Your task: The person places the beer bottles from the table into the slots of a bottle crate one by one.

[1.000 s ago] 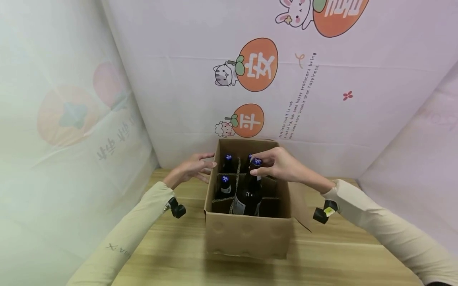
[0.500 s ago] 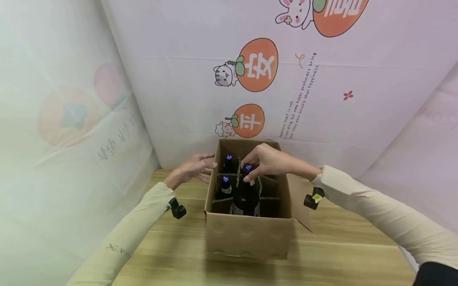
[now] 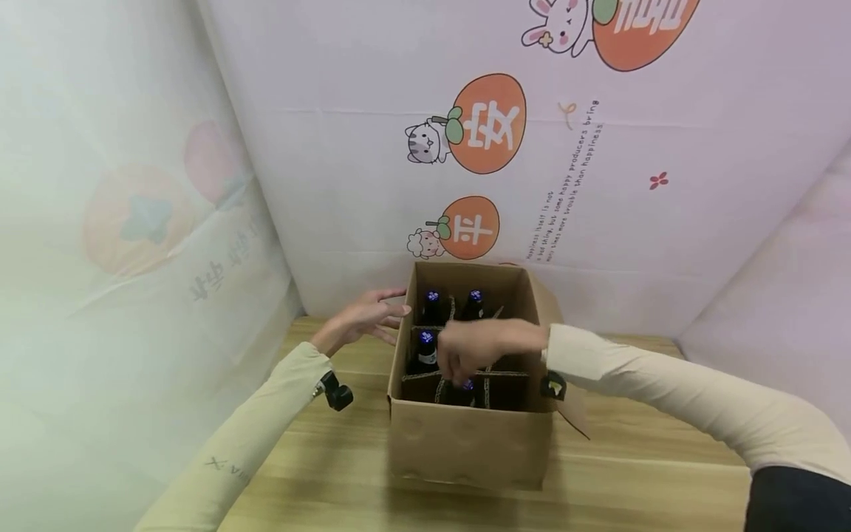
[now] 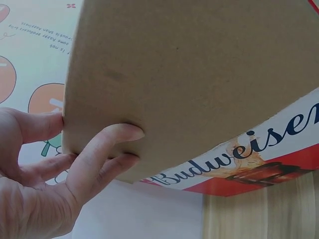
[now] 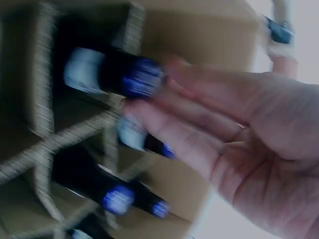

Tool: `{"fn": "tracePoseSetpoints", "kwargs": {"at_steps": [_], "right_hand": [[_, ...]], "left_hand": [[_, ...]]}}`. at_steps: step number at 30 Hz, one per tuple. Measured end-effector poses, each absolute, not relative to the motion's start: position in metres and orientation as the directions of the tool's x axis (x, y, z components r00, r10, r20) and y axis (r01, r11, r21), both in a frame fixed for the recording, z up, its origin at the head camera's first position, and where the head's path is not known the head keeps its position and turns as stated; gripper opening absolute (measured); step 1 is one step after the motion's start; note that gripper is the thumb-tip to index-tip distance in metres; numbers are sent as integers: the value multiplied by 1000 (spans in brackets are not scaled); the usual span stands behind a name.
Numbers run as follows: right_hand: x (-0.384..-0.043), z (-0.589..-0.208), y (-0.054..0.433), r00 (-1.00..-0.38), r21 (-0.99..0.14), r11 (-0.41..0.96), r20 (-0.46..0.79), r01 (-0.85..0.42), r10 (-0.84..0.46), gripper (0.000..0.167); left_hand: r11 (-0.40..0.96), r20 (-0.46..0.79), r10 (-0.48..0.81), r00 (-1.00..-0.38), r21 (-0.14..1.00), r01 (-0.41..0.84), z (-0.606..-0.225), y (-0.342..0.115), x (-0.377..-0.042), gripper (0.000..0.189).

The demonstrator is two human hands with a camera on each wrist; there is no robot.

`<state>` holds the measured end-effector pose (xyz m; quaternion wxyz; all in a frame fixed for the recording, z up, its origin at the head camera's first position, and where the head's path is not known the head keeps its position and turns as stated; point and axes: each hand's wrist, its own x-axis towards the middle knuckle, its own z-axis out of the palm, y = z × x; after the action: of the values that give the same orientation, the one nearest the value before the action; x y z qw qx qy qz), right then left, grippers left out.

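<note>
A cardboard beer box [image 3: 468,451] with corrugated dividers stands open on the wooden table. Over its front part my right hand [image 3: 482,347] points its fingers down. In the blurred right wrist view, thumb and fingers are on either side of the blue cap of a dark beer bottle [image 5: 142,77], seemingly pinching it. That bottle stands low in the front middle compartment. Other capped bottles stand in the back left [image 3: 432,298], back middle [image 3: 475,297] and middle left [image 3: 426,340] compartments. My left hand [image 4: 55,184] touches the box's outer left side near the far corner, fingers extended.
A box flap [image 3: 573,414] hangs out on the right side. "Budweiser" lettering [image 4: 239,149] is printed on the box's outer side. A white printed cloth [image 3: 346,185] hangs close behind the box. Wooden table [image 3: 319,473] surface shows around it.
My right hand has moved toward the front of the box and lowered the beer bottle into the front middle compartment. The back middle bottle now shows. My left hand stays at the box's side.
</note>
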<state>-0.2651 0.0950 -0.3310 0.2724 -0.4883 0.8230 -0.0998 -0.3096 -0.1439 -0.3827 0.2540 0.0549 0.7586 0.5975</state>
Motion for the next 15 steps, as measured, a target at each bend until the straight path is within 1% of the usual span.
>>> {"fn": "tracePoseSetpoints", "kwargs": {"at_steps": [3,5,8,11,15], "right_hand": [[-273,-309,93,-363,-524,473,-305,-708,-881,12],[-278,-301,94,-351,-554,452,-284,-699,-892,14],[-279,-301,99,-349,-554,474,-323,-684,-880,16],[-278,-307,105,-361,-537,506,-358,-675,-861,15],[-277,-312,111,-393,-526,522,-345,-672,-852,13]], "left_hand": [[276,-317,385,-867,936,-220,-383,-142,-311,69],[274,-312,383,-869,937,-216,-382,-141,-311,69],[270,-306,384,-871,939,-211,-380,-141,-309,69],[271,-300,393,-869,941,-202,-380,-142,-309,70],[278,-299,401,-866,940,-195,-380,-148,-308,70]]}}
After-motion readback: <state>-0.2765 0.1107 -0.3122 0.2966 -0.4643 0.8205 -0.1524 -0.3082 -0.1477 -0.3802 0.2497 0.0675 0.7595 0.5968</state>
